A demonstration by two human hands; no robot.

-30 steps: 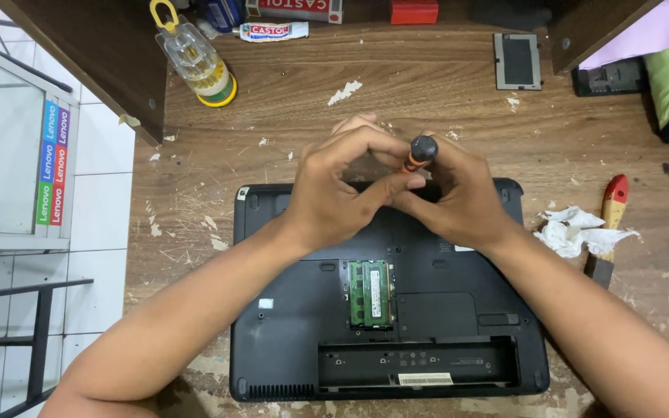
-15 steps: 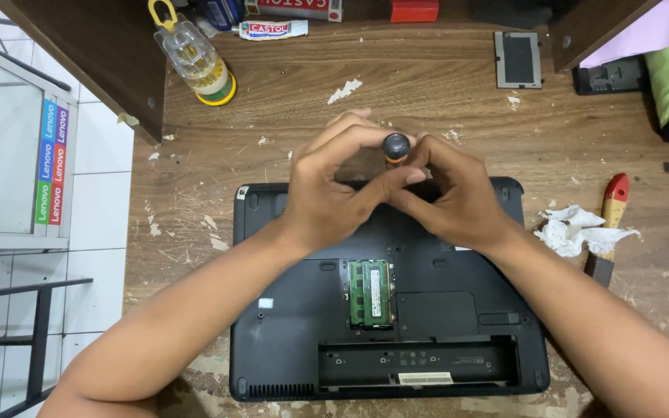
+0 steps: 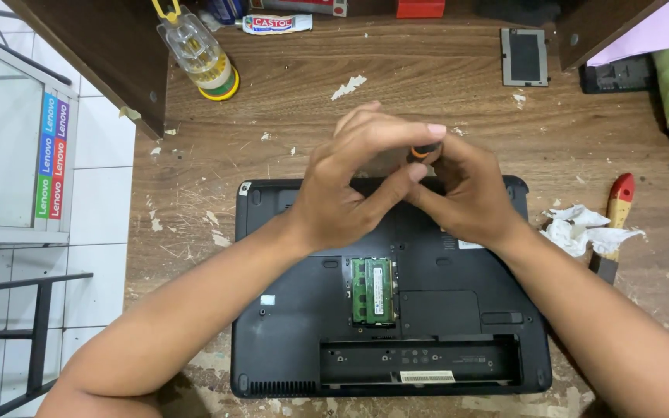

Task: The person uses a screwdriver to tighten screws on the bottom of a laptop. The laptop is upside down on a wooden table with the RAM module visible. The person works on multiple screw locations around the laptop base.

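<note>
Both hands meet over the far edge of an upturned black laptop [image 3: 288,294] on a worn wooden desk [image 3: 427,85]. The left hand [image 3: 350,186] and right hand [image 3: 466,197] are curled closed around a small screwdriver [image 3: 425,150]; only its black and orange cap shows between the fingertips. The tool looks light, stiff and thin, so it is best pinched at the handle. The laptop looks rigid but delicate: green memory modules [image 3: 372,290] lie exposed in an open bay.
</note>
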